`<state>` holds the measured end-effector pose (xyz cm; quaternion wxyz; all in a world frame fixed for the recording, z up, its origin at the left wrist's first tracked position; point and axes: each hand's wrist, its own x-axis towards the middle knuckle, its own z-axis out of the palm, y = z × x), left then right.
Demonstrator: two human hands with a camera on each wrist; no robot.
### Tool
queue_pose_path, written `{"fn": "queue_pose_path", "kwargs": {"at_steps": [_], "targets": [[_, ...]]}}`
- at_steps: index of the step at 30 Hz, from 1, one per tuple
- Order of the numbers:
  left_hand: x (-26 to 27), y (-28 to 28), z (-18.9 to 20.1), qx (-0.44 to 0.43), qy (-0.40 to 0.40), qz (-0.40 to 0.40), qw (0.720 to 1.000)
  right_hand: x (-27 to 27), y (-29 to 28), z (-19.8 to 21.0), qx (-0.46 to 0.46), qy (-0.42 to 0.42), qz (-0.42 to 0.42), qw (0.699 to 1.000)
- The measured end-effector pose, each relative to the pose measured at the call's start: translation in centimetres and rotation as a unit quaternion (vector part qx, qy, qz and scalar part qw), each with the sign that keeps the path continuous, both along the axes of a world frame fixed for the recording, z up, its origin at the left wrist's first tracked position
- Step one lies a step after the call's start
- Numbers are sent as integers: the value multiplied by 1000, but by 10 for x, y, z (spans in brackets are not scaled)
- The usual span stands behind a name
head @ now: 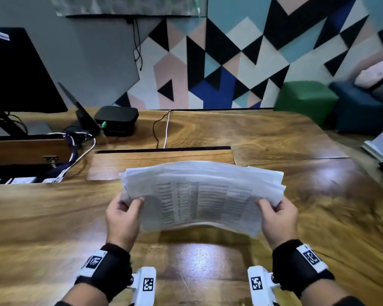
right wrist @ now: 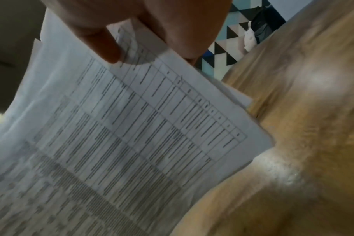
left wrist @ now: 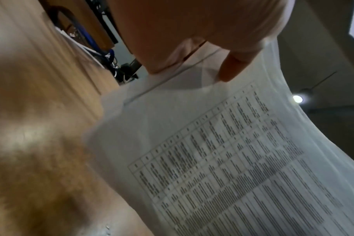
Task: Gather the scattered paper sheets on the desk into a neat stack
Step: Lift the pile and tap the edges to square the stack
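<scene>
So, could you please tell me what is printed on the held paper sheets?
White paper sheets printed with a black-lined table of text; clearest in the right wrist view.

head view above desk (head: 53,217), wrist views underneath, all sharing papers (head: 199,195)

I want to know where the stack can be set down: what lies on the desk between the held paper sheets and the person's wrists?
Nothing: in the head view that stretch of the desk below the paper sheets is bare glossy wood.
</scene>
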<state>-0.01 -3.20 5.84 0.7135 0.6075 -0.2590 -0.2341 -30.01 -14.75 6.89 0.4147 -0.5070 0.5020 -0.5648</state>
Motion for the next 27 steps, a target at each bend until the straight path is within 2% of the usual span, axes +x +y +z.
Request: {"fn": "queue_pose_path", "kwargs": {"at_steps": [3,6,9,12,14,15,17,20,23,27], "targets": [[-3,5,-18,57,17,0,998,0,5,-12,42,12,36,998],[-17,2,-36,104,32,12,994,11,13,-24,96,42,18,994],[-18,-1,-24,74,11,-5,997,15,9,-10,79,27,16,996],[-8,0,3,8,-15,-27,999,13,0,12,39,11,13,999],[-3,1,9,-21,0,-51,998,10,-4,14,15,5,7,1000],[-1,2,6,-11,24,-71,997,9,-5,10,15,10,7,1000],[4,6,-18,68,71,-116,988,8,-2,-5,58,30,35,997],[3,15,-57,198,69,-162,964,3,10,-33,146,99,92,980],[2,18,-72,230,57,-148,960,-6,13,-44,177,139,101,969],[3,15,-70,214,46,-143,965,-8,9,-37,180,139,120,966]]}}
